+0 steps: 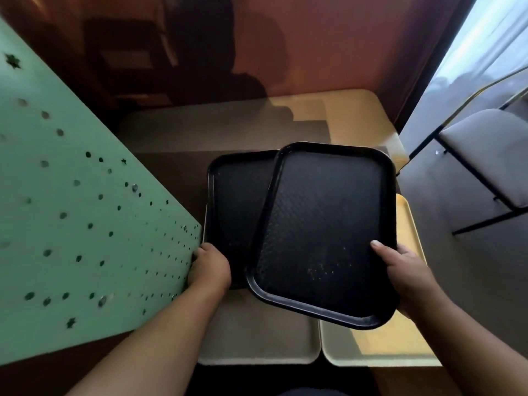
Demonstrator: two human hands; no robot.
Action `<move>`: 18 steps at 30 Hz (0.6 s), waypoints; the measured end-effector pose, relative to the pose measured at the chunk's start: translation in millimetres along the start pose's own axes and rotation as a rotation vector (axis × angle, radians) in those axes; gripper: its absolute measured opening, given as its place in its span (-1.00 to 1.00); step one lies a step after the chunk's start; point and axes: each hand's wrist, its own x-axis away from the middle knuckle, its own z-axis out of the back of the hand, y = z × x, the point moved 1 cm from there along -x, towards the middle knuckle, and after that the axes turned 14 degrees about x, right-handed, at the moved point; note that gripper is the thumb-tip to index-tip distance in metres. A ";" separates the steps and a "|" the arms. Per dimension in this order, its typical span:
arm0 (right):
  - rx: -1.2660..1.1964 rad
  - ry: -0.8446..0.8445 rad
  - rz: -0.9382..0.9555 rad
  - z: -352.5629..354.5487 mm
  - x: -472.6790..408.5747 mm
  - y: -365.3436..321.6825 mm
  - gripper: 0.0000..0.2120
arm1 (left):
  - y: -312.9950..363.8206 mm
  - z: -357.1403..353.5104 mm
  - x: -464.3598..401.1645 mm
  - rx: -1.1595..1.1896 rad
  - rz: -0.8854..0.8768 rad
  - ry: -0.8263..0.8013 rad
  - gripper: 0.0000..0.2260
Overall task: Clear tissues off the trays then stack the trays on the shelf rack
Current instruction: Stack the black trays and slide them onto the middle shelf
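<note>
Low in the frame, the right hand (pixel 405 270) pinches the tilted black tray (pixel 323 235) at its right rim, thumb on top. The left hand (pixel 210 265) curls round the lower tray's (pixel 237 201) left edge at centre frame. Both trays look stiff, light and slick, best held at opposite rims.

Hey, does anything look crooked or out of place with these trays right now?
Yes. The upper black tray, gripped by the right hand, sits twisted across the lower black tray that the left hand holds, so their edges don't line up. No tissues show on either.
</note>
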 end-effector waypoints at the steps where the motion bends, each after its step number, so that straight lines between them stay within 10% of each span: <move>1: 0.000 -0.002 -0.001 1.1 -0.3 1.2 -0.75 | -0.2 0.4 -0.5 0.032 0.007 0.000 -0.49; 18: 0.015 -0.040 0.044 14.9 10.9 -1.3 -0.78 | -7.0 -22.6 19.3 0.304 0.038 -0.056 -0.67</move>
